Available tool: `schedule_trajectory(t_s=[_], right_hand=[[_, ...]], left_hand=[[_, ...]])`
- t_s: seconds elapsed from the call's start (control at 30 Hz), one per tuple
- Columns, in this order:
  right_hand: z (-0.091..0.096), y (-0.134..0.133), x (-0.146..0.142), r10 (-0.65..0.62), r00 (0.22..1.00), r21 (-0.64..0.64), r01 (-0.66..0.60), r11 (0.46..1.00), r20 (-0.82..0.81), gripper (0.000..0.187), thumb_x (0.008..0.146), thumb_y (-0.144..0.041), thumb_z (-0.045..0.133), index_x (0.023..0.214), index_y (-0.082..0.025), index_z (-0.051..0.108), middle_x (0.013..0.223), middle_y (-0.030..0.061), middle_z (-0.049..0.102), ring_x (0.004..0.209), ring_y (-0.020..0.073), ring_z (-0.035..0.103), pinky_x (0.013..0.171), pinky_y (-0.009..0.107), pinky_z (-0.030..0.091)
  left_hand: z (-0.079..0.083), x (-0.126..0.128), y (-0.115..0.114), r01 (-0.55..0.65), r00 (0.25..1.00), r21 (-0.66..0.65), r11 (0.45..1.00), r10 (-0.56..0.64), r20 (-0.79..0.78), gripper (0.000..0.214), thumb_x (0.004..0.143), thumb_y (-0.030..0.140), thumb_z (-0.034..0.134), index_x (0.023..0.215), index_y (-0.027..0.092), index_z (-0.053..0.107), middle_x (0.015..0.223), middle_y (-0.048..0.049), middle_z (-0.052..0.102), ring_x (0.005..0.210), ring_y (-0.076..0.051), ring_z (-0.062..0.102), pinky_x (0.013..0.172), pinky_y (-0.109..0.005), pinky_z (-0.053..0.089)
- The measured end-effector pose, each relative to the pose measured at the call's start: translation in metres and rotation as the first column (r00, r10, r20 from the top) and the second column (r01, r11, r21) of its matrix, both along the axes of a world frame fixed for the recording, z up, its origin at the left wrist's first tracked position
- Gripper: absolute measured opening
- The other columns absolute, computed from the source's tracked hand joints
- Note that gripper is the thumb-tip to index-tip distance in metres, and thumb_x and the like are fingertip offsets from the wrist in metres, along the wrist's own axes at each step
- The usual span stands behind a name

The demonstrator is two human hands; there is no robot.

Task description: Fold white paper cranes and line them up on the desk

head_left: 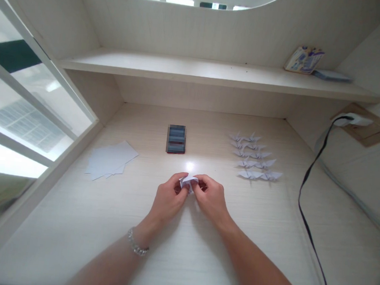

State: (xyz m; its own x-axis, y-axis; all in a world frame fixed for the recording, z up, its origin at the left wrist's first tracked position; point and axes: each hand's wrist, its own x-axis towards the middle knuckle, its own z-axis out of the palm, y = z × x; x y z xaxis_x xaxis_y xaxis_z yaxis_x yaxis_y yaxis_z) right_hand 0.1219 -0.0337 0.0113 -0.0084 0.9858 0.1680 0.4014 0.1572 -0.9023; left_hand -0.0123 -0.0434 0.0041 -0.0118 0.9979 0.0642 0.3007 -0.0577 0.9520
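Observation:
Both my hands meet over the middle of the pale wooden desk [68, 220]. My left hand [167, 201] and my right hand [209, 198] pinch a small, partly folded piece of white paper [189, 181] between their fingertips. The fingers of both hands are curled round it. A bead bracelet [136, 245] sits on my left wrist. Several finished white paper cranes [254, 158] lie in rows to the right, beyond my right hand. A loose stack of white paper sheets [110, 159] lies to the left.
A small dark phone-like object [176, 139] lies flat behind my hands. A black cable [311, 172] runs from a wall socket [353, 121] down the right side of the desk. A shelf [183, 70] above holds a small packet [303, 59]. A window frame borders the left.

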Motion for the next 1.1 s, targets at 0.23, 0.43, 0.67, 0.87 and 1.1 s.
schedule_trajectory(t_s=[0.23,0.43,0.67,0.87,1.1], right_hand=[[0.000,-0.001,0.000,-0.015,0.999,-0.002,0.016,1.000,0.044,0.018,0.078,-0.022,0.050,0.084,-0.021,0.067,0.079,0.0031,0.067,0.067,0.0168,0.059,0.066,0.029,0.044],[-0.005,0.006,0.004,0.081,0.986,-0.121,-0.099,0.988,-0.149,0.020,0.071,-0.022,0.057,0.088,-0.017,0.069,0.084,0.0058,0.069,0.072,0.0171,0.061,0.069,0.029,0.047],[-0.011,0.015,0.011,0.150,0.888,-0.277,-0.290,0.916,-0.435,0.024,0.071,-0.026,0.060,0.090,-0.016,0.070,0.073,0.0038,0.067,0.060,0.0130,0.056,0.054,0.024,0.043],[-0.011,0.015,0.011,0.161,0.885,-0.270,-0.300,0.915,-0.437,0.023,0.072,-0.028,0.060,0.091,-0.018,0.070,0.074,0.0035,0.066,0.061,0.0124,0.054,0.055,0.024,0.041],[-0.005,0.016,0.014,0.168,0.847,-0.306,-0.357,0.883,-0.504,0.024,0.074,-0.032,0.059,0.087,-0.015,0.070,0.064,0.0021,0.061,0.059,0.0118,0.053,0.055,0.024,0.038]], left_hand=[[0.006,0.001,-0.003,0.061,0.980,0.047,0.997,-0.051,-0.191,0.038,0.077,0.024,0.053,0.116,0.022,0.054,0.083,-0.0021,0.066,0.068,-0.014,0.060,0.065,-0.025,0.047],[0.000,-0.003,0.003,0.005,0.991,0.003,1.000,-0.005,-0.136,0.026,0.077,0.025,0.052,0.103,0.021,0.059,0.086,-0.0018,0.065,0.069,-0.013,0.059,0.064,-0.023,0.045],[-0.005,-0.006,0.007,-0.044,0.999,-0.042,0.998,0.043,-0.012,0.023,0.076,0.031,0.054,0.093,0.019,0.062,0.075,-0.0010,0.063,0.063,-0.012,0.055,0.058,-0.022,0.042],[-0.006,-0.008,0.010,0.001,0.996,-0.097,0.995,0.007,0.084,0.022,0.074,0.027,0.055,0.093,0.017,0.062,0.082,-0.0030,0.065,0.064,-0.013,0.056,0.057,-0.022,0.043],[-0.003,-0.009,0.010,-0.028,0.999,-0.094,0.995,0.030,0.027,0.026,0.071,0.035,0.060,0.089,0.017,0.064,0.080,-0.0032,0.066,0.067,-0.014,0.057,0.059,-0.024,0.043]])
